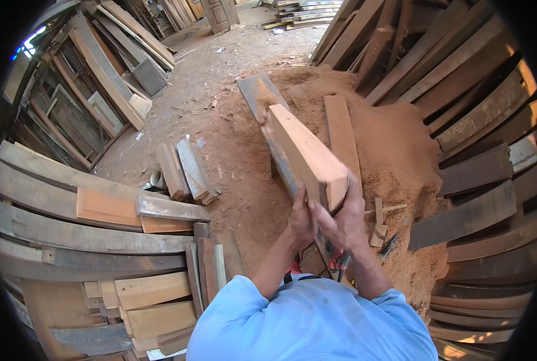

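A thick, pale wooden beam slants away from me, its near end close to my body. Around the right side of that end my right hand is wrapped. My left hand is closed at the lower left of the same end, with its inner fingers partly hidden. Beneath the beam runs a long, worn plank, raised off the ground. Between my forearms, a red tool shows only in part, so its kind is unclear.
Sawdust is heaped around the plank, with another board lying in it. Short wood blocks sit on the ground at left. Stacked boards line the left; more planks line the right. Small offcuts lie beside my right forearm.
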A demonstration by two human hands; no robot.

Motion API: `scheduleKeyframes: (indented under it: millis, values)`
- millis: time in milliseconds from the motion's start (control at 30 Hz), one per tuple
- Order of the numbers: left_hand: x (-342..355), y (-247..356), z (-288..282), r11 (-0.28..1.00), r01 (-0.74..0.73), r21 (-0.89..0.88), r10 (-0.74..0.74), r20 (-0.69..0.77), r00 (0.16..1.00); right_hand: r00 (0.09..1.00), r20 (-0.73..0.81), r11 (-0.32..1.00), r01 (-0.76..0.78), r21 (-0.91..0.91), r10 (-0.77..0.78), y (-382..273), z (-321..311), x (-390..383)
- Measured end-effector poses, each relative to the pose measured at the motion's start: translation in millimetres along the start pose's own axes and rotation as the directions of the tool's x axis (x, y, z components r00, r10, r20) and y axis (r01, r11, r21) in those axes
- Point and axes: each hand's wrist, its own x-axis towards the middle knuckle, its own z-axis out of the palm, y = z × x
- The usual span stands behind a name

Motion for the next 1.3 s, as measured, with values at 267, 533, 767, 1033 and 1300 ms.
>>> scheduleKeyframes:
  millis: [267, 533, 767, 1033, 1300]
  values:
    - [-61.7, 133.7, -61.5, 0.607, -0.27, 0.748, 0.541, -0.139, 0.829, 0.996, -0.023, 0.995, -0.092, -0.042, 0.092, -33.2, -1.8, 69.4]
    - [-62.8, 172.1, 18.5, 0.583, -0.696, 0.419, 0.743, 0.07, 0.665, 0.997, -0.006, 0.997, -0.082, 0.013, 0.082, -32.3, 12.5, 46.1]
    - [-24.6, 103.2, 58.5, 0.47, -0.565, 0.678, 0.659, 0.156, 0.736, 0.999, -0.041, 0.999, 0.003, -0.048, -0.005, -15.3, 32.1, 9.5]
    - [-24.4, 90.3, 57.7, 0.449, -0.499, 0.741, 0.591, 0.172, 0.788, 0.998, -0.058, 0.995, 0.035, -0.091, -0.04, -9.9, 29.5, -0.1]
    - [-31.3, 97.9, 72.2, 0.429, -0.425, 0.797, 0.528, 0.161, 0.834, 0.998, -0.038, 0.992, 0.051, -0.116, -0.056, -6.3, 25.2, -0.5]
